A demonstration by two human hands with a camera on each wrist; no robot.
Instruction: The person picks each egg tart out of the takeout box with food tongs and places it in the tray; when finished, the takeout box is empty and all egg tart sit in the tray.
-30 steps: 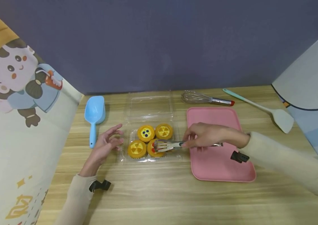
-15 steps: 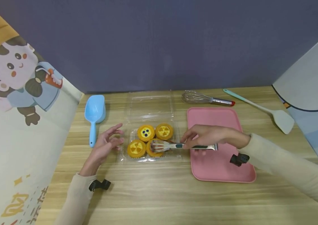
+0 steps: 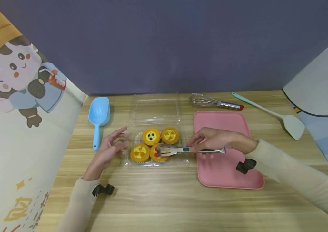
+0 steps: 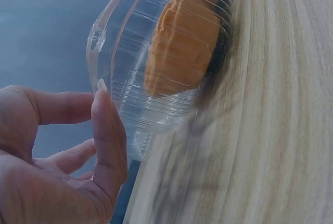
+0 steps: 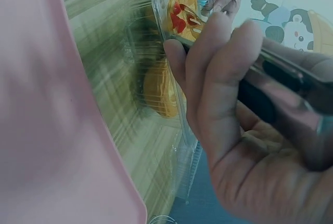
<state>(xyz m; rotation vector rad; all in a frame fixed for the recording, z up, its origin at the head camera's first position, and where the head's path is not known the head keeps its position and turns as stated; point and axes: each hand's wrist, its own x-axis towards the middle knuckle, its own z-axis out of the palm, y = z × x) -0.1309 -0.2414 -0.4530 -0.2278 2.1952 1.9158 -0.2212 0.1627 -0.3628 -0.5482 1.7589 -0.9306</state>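
My right hand (image 3: 210,140) holds metal serving tongs (image 3: 178,150), gripping them by the dark-padded middle. Their slotted, fork-like end lies over the tart with red topping (image 3: 155,156), hiding part of it. That tart sits in a clear plastic clamshell box (image 3: 149,164) with a blueberry-dotted tart (image 3: 151,136) and two tarts with yellow wedge patterns, one at the back right (image 3: 170,135), one at the front left (image 3: 139,152). My left hand (image 3: 107,151) is at the box's left side, fingers apart; in the left wrist view its thumb (image 4: 109,141) touches the rim.
The box's clear lid (image 3: 156,109) lies folded back behind it. A pink tray (image 3: 230,174) is under my right hand. Behind it lie a whisk (image 3: 214,102) and a pale spatula (image 3: 293,125). A blue scoop (image 3: 99,112) rests at the left.
The tongs' end has shifted slightly over the red-topped tart, and more of their handle shows behind my right hand. My left hand stays at the box's edge.
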